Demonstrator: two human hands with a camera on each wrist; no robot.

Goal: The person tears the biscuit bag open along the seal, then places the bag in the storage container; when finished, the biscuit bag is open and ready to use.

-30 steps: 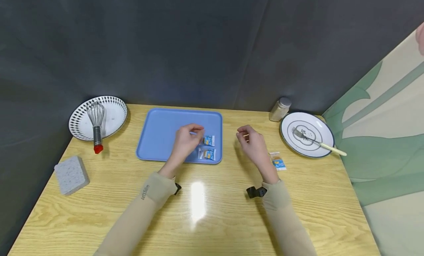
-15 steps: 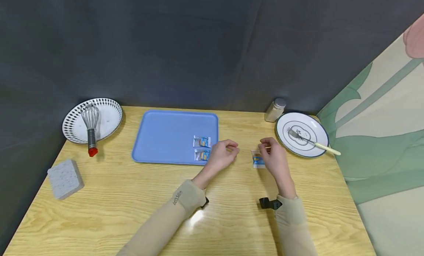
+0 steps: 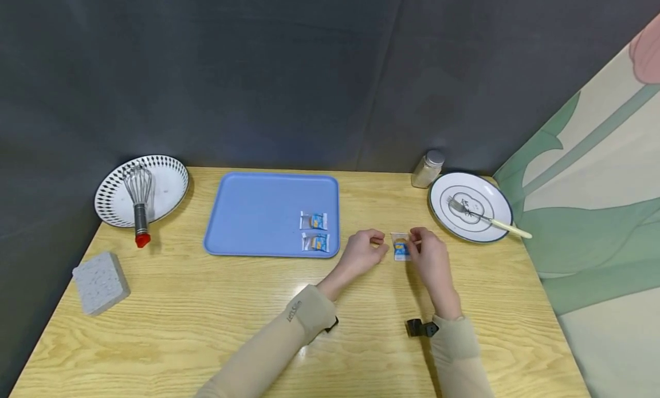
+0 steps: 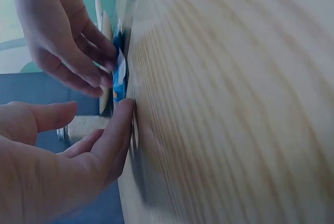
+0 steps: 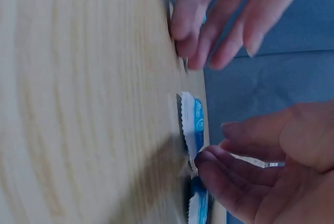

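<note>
Two small blue-and-clear wrapped snacks lie inside the blue tray [image 3: 258, 215], near its right side. On the table to the right of it, a wrapped snack [image 3: 400, 247] lies between my hands; the right wrist view shows another wrapped snack [image 5: 198, 208] beside it, hidden under my right hand from above. My left hand [image 3: 361, 253] is at the left of the nearer snack, fingertips low by the tabletop and its edge, thumb apart. Above the snacks, my right hand [image 3: 432, 260] has loosely bent fingers at the nearer snack's right edge. Whether they touch it I cannot tell.
At the far right stand a jar [image 3: 428, 169] and a white plate [image 3: 490, 229] bearing a fork [image 3: 484, 217]. On the left are a patterned plate [image 3: 172, 186] with a whisk [image 3: 139, 197] and a grey block [image 3: 101, 283]. A dark cloth [image 3: 289, 77] hangs behind the table.
My left hand has moved from over the tray to the right, beside the loose snack, uncovering the two in the tray. My right hand has shifted slightly right and down, over the snacks.
</note>
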